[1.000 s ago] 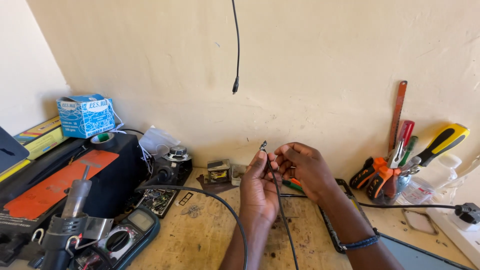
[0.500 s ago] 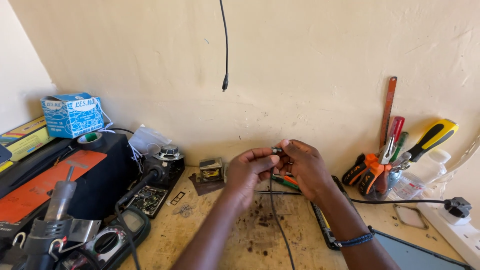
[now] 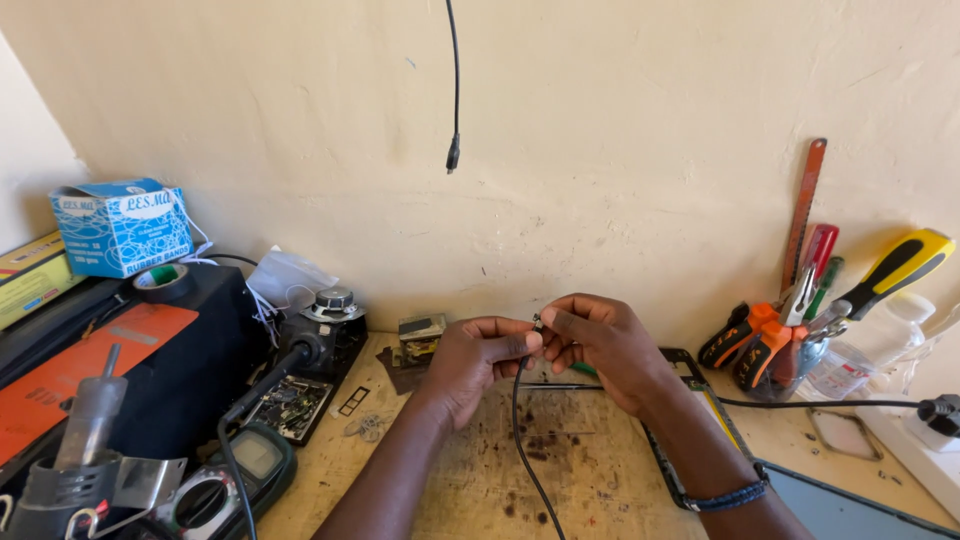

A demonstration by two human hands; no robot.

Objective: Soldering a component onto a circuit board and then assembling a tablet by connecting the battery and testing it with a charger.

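Observation:
My left hand (image 3: 478,362) and my right hand (image 3: 598,340) meet above the wooden workbench (image 3: 590,480), fingertips pinched together on the end of a thin black cable (image 3: 520,440). A small metal tip shows between the fingers. The cable hangs down from my hands toward the bench's front edge. My right wrist wears a dark braided band (image 3: 722,496).
A black cord (image 3: 453,90) dangles against the wall above. At left stand a black box with an orange panel (image 3: 120,370), a blue carton (image 3: 122,226), a tape roll (image 3: 162,281), a small speaker (image 3: 333,302) and a multimeter (image 3: 240,470). At right a cup holds pliers and screwdrivers (image 3: 800,330).
My view has shifted, and my hands have lowered and drawn closer together. The cable end, held upright a second ago, is now pinched between both hands' fingertips.

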